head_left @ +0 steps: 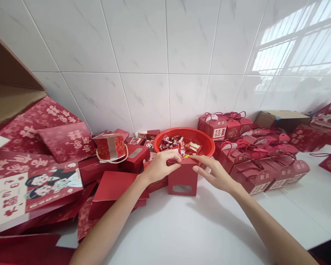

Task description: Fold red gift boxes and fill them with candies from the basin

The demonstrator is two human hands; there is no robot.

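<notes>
A red paper gift box (182, 178) with a small clear window low on its front stands upright on the white surface, between my hands. My left hand (161, 166) is closed at its upper left edge, thumb and curled index finger at the top. At the upper right, my right hand (213, 171) has its index finger on the top edge and its thumb by the front corner. Just behind the box is a red plastic basket (206, 138). In the basket lie wrapped candies (194, 146), partly hidden by my hands and the box top.
On the right stand rows of red boxes with cord handles (255, 176), a cardboard box (283, 117) behind them. Flat and folded red packaging (67, 141) is heaped on the left, with a round rope-handled box (110, 147). A tiled wall (143, 95) closes the back.
</notes>
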